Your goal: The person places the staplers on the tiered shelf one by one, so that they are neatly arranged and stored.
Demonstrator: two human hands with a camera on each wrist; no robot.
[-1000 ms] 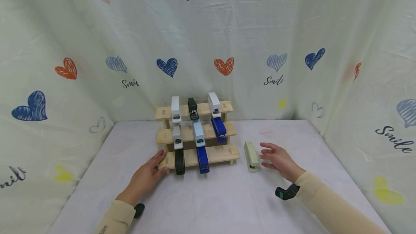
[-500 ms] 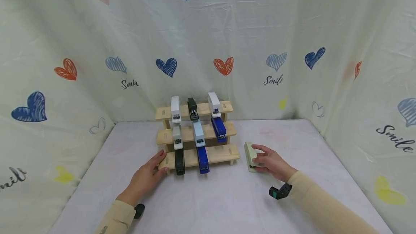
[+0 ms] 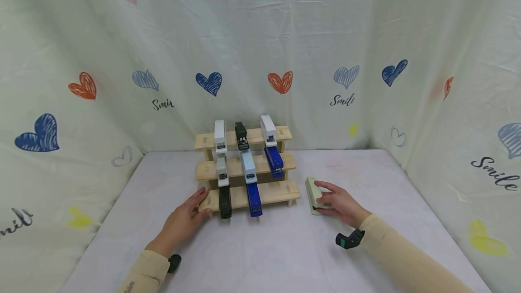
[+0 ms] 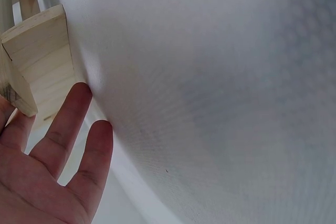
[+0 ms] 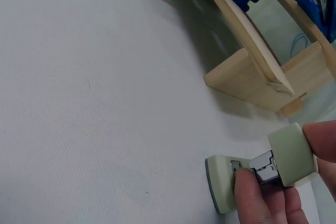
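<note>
A pale green stapler (image 3: pixel 314 196) lies on the table to the right of the wooden stand. My right hand (image 3: pixel 339 202) holds it from the right side. In the right wrist view the stapler's head (image 5: pixel 291 153) sits between thumb and fingers, with one fingertip by its base (image 5: pixel 223 182). My left hand (image 3: pixel 183 223) grips the left end of the three-step wooden stand (image 3: pixel 281 191), thumb at the front and fingers behind the lowest board. Two of its fingers (image 4: pixel 71 119) extend past the board (image 4: pixel 39 35) in the left wrist view.
Staplers fill most of the stand: white (image 3: pixel 220 137), black (image 3: pixel 241 135) and white (image 3: pixel 268 130) on top; grey-white (image 3: pixel 222 171), light blue (image 3: pixel 248 166) and blue (image 3: pixel 274 162) in the middle; black (image 3: pixel 225 202) and blue (image 3: pixel 254 200) below. A curtain (image 3: pixel 309 35) hangs behind the table (image 3: pixel 268 257).
My right hand has moved left onto the pale green stapler and closed its fingers about it. The left hand and the stand have stayed in place.
</note>
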